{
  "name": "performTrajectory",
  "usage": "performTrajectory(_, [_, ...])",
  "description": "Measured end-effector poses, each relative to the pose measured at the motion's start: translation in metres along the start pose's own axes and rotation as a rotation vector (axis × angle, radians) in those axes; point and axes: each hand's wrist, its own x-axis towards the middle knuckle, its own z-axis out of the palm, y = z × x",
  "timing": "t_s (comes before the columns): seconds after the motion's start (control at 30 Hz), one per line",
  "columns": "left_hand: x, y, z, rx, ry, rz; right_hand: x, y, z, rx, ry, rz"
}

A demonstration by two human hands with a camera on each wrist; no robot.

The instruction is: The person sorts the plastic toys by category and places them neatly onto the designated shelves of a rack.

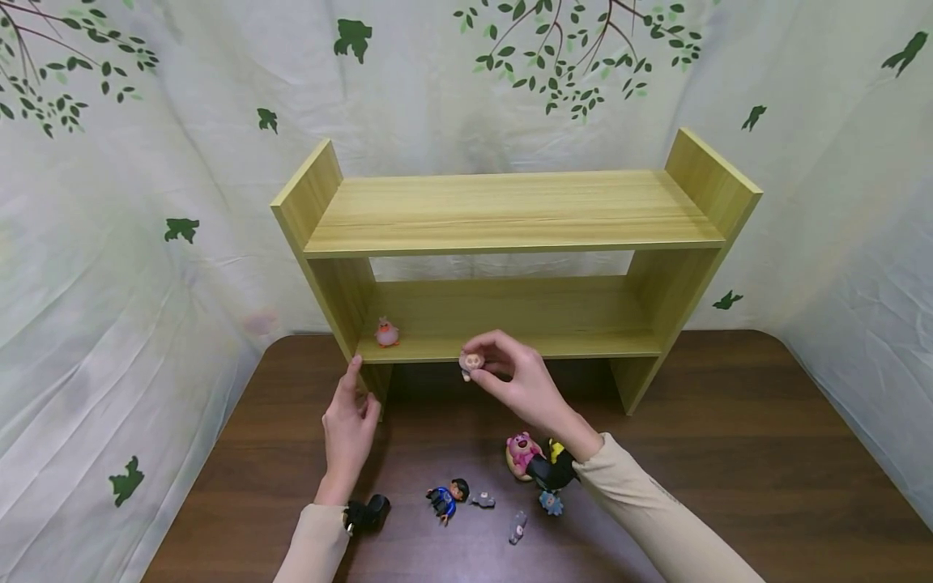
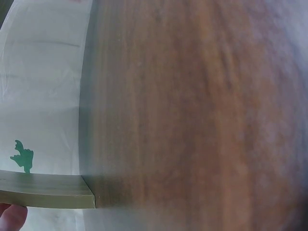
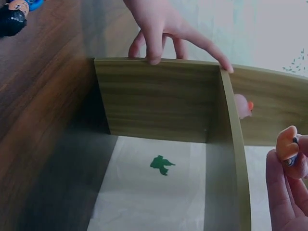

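Observation:
My right hand (image 1: 521, 385) pinches a small toy figurine (image 1: 472, 362) with a pale pink face between thumb and fingers, just in front of the middle board's edge. In the right wrist view the figurine (image 3: 287, 147) looks peach and grey-blue. My left hand (image 1: 350, 429) holds the left side panel of the wooden shelf (image 1: 510, 212), thumb on one side and fingers on the other. Its index finger stretches to the corner of the middle board. On that board, at the left end, stands a pink chick figurine (image 1: 387, 332). The left wrist view shows one fingertip by the panel edge.
On the brown table (image 1: 758, 453) lie a boy figure in blue (image 1: 446, 498), two small grey pieces, a pink bear figure (image 1: 522, 455) and a blue flower-shaped piece (image 1: 551, 503). A black and yellow toy is partly hidden by the right forearm. A leaf-patterned curtain (image 1: 182, 308) hangs behind.

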Motion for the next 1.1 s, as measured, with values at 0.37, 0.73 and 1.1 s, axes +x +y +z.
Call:
performTrajectory(0.37, [0.0, 0.0, 0.0, 0.0, 0.001, 0.004, 0.015, 0.028, 0.005, -0.007, 0.011, -0.017])
performTrajectory(0.73, [0.0, -0.001, 0.0, 0.005, -0.002, 0.008, 0.029, 0.038, 0.01, -0.017, 0.001, -0.049])
performTrajectory(1.1, [0.0, 0.0, 0.001, 0.008, 0.004, 0.011, 0.042, 0.033, 0.017, -0.075, -0.001, -0.062])
